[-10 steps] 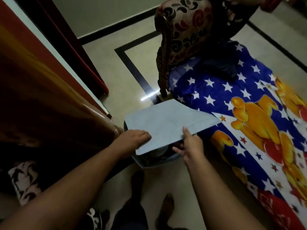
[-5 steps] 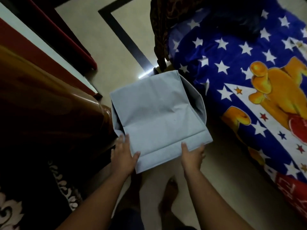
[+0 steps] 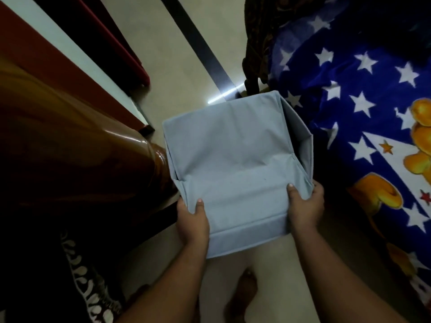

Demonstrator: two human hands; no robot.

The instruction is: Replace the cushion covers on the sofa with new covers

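The left hand and the right hand each grip a near corner of the pale grey fabric box, thumbs on top. The box is above the beige tiled floor, between the glossy brown wooden sofa arm and the blue star-printed blanket.

Pale grey-blue fabric box; royal-blue blanket, white stars, orange bear; glossy brown wood.
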